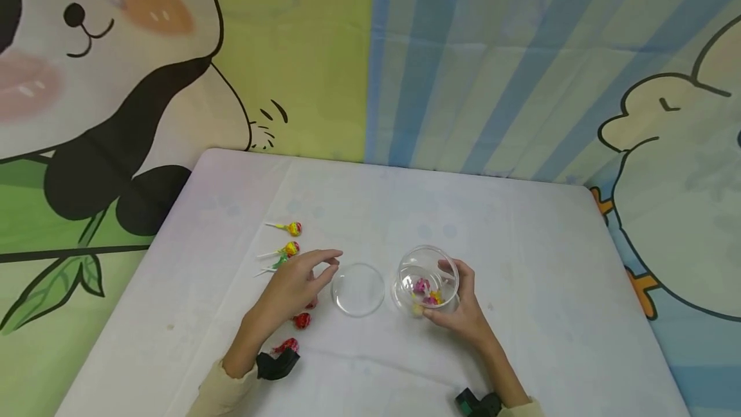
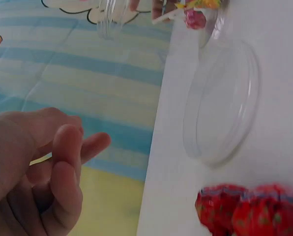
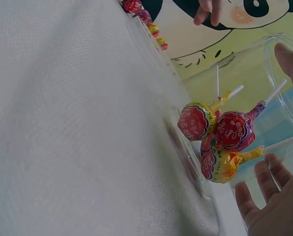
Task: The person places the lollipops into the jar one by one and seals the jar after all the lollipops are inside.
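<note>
My right hand [image 1: 460, 304] grips a clear plastic jar [image 1: 427, 248] by its side, thumb on one side and fingers on the other. Inside it lie several wrapped lollipops [image 3: 235, 132], yellow and pink-purple, sticks pointing towards the mouth. The jar tilts in the right wrist view. Over the row of lollipops hovers my left hand [image 1: 301, 280], its fingers loosely bent and thumb apart, with nothing held. Between the hands a clear round lid [image 1: 359, 289] lies flat on the table.
A column of lollipops runs down the left of the white table [image 1: 550, 262]: yellow ones [image 1: 294, 229] at the back, a green one [image 1: 282, 261], then red ones [image 1: 301, 321] nearer me. The left arm partly covers them. A cartoon-printed curtain [image 1: 324, 50] stands behind the table.
</note>
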`<move>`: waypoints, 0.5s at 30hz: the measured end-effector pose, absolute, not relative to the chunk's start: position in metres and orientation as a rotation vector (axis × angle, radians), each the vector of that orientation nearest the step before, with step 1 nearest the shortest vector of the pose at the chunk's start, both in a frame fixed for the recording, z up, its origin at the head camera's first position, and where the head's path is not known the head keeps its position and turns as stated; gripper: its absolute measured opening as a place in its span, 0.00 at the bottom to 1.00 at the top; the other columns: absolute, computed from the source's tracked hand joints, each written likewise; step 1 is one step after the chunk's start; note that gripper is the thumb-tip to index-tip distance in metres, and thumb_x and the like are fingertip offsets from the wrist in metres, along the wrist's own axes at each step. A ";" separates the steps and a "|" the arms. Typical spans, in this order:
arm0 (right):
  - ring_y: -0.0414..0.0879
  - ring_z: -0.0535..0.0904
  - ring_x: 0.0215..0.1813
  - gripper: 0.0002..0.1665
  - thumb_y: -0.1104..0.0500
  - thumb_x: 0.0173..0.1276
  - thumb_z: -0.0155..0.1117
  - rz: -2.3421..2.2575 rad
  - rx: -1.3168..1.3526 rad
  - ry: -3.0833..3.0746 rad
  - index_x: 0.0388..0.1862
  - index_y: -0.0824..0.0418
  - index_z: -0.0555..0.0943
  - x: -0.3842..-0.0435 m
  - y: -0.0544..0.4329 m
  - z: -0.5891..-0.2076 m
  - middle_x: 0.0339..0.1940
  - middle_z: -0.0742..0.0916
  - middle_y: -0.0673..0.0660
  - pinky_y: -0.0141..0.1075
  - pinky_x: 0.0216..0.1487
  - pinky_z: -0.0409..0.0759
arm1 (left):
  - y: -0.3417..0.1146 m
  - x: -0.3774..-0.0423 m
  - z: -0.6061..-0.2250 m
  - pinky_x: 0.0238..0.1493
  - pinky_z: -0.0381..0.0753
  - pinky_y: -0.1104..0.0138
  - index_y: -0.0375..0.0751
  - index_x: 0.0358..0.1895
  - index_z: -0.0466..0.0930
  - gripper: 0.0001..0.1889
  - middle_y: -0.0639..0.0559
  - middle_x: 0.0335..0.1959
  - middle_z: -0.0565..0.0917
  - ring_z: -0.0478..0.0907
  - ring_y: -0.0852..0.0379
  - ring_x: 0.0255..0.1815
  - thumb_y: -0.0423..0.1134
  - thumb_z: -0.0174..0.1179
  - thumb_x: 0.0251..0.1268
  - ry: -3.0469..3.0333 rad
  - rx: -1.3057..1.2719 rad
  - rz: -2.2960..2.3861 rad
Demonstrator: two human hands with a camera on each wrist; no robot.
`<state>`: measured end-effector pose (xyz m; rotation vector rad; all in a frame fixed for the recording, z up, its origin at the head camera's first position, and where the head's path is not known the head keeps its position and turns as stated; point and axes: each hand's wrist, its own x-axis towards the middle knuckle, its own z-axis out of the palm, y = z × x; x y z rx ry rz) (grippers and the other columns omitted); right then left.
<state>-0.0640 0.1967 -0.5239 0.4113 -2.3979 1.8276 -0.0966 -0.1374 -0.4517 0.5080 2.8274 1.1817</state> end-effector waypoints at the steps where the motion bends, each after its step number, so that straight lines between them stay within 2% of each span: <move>1: 0.44 0.64 0.70 0.61 0.70 0.39 0.79 1.823 0.403 -2.407 0.69 0.69 0.51 -0.063 0.197 -0.524 0.64 0.68 0.68 0.17 0.67 0.55 | -0.143 -0.093 -0.453 0.22 0.72 0.74 0.51 0.57 0.80 0.17 0.59 0.45 0.87 0.70 0.66 0.20 0.43 0.61 0.67 2.851 0.475 1.148; 4: 0.42 0.64 0.70 0.61 0.69 0.40 0.79 1.790 0.383 -2.450 0.70 0.67 0.51 -0.060 0.197 -0.524 0.65 0.68 0.68 0.16 0.67 0.54 | -0.160 -0.082 -0.455 0.24 0.73 0.75 0.51 0.58 0.79 0.18 0.58 0.45 0.87 0.71 0.67 0.24 0.42 0.63 0.64 2.894 0.378 1.061; 8: 0.43 0.63 0.70 0.62 0.68 0.41 0.79 1.774 0.386 -2.469 0.71 0.65 0.50 -0.060 0.197 -0.521 0.66 0.68 0.65 0.17 0.67 0.53 | -0.181 -0.066 -0.457 0.22 0.73 0.74 0.53 0.59 0.78 0.19 0.55 0.49 0.86 0.72 0.64 0.20 0.43 0.63 0.65 2.895 0.217 0.964; 10: 0.46 0.63 0.70 0.63 0.69 0.41 0.79 1.788 0.392 -2.457 0.71 0.64 0.51 -0.061 0.196 -0.520 0.66 0.68 0.63 0.17 0.67 0.54 | -0.191 -0.058 -0.459 0.23 0.76 0.72 0.53 0.59 0.79 0.20 0.53 0.52 0.85 0.76 0.61 0.22 0.45 0.64 0.64 2.910 0.148 0.890; 12: 0.46 0.63 0.70 0.62 0.68 0.40 0.80 1.791 0.405 -2.451 0.71 0.64 0.51 -0.063 0.195 -0.519 0.66 0.68 0.63 0.18 0.67 0.54 | -0.200 -0.049 -0.461 0.27 0.81 0.70 0.53 0.58 0.80 0.19 0.50 0.53 0.84 0.80 0.57 0.28 0.45 0.64 0.63 2.922 0.098 0.817; 15: 0.46 0.63 0.70 0.62 0.69 0.39 0.79 1.792 0.406 -2.442 0.70 0.66 0.51 -0.063 0.195 -0.518 0.66 0.68 0.65 0.18 0.67 0.55 | -0.210 -0.034 -0.466 0.38 0.86 0.60 0.51 0.56 0.81 0.19 0.48 0.53 0.84 0.85 0.50 0.43 0.46 0.66 0.61 2.940 0.074 0.709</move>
